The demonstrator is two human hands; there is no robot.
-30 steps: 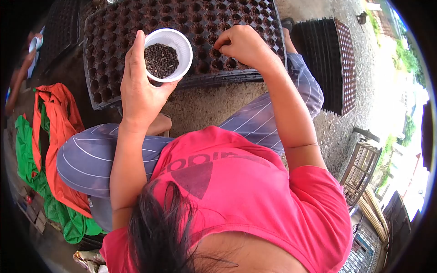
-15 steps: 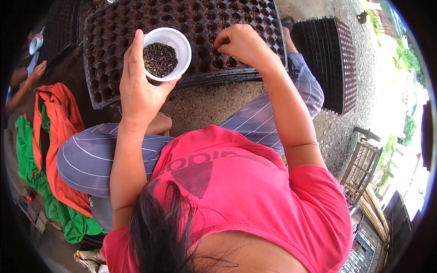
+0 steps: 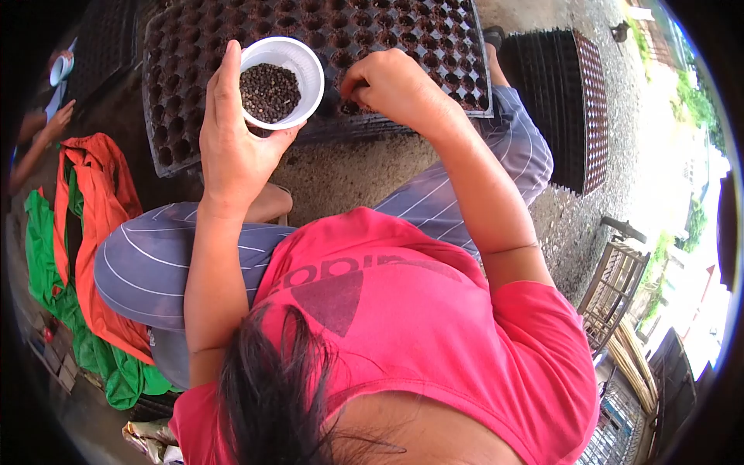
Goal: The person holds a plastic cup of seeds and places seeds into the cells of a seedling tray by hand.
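My left hand (image 3: 236, 143) is wrapped round a white plastic cup (image 3: 311, 81), tilted so its mouth faces me. Small dark round seeds (image 3: 269, 91) lie inside it. Beneath both hands is a black seedling tray (image 3: 159, 167) whose cells hold brown soil. My right hand (image 3: 391, 87) is over the tray's near edge, just right of the cup, with thumb and fingers pinched together at a cell. Whatever is between those fingertips is hidden from view.
A stack of similar trays (image 3: 550, 108) stands at the right. Orange cloth (image 3: 97, 178) and green cloth (image 3: 74, 318) lie at the left. Another person's hand (image 3: 60, 118) and a small cup (image 3: 59, 70) show at the far left. A wooden crate (image 3: 612, 287) sits at lower right.
My right hand has shifted left and down, closer to the cup, its fingertips now at a cell by the tray's near edge. The cup has risen slightly in view.
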